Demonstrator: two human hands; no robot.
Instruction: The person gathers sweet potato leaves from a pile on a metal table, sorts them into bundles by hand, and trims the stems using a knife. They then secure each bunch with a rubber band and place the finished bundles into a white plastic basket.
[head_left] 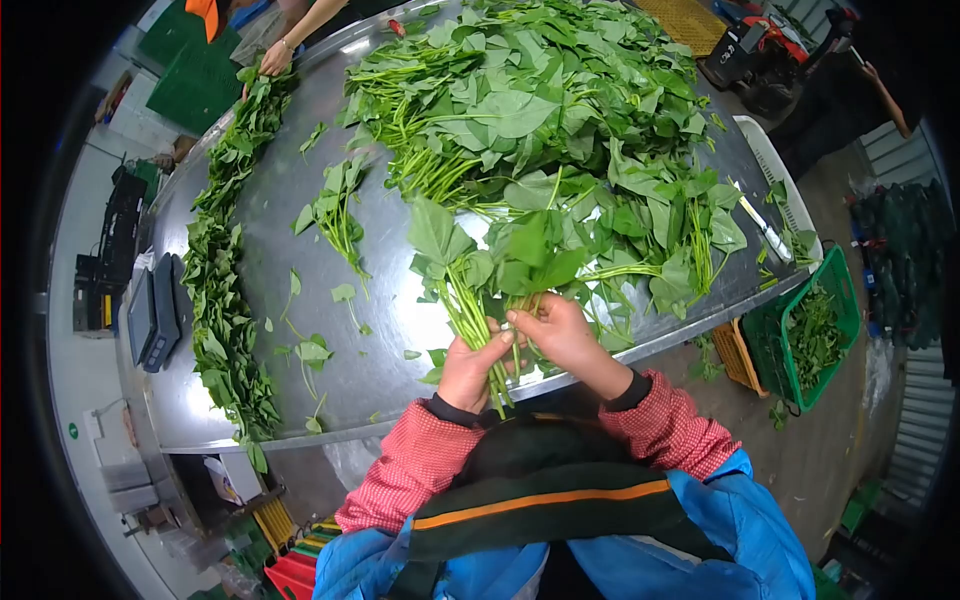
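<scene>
- Two hands are working at the near edge of the steel worktop [290, 210], and both are on one bunch [462, 290] of leafy stalks.
- Our left hand [468, 372] is clenched around the stalks low down. We see the cut ends poking out under the fist, towards our chest.
- Our right hand [565, 335] sits just beside it, a touch farther out, with fingers [522, 320] pinched on the stalks at the bunch's right side.
- We read the long axis as near to far: stalks at our end, leaves fanning away over the steel towards the big pile [540, 110], leaning slightly left.
- So the leaves lie beyond our fingers. The left hand is nearer the cut ends, the right nearer the leaves.
- Off to our left a row of greens [225, 310] follows the worktop's rim, and another person's hand [275, 58] is at its far end.
- To our right, below the edge, a green basket [812, 335] holds more leaves.
</scene>
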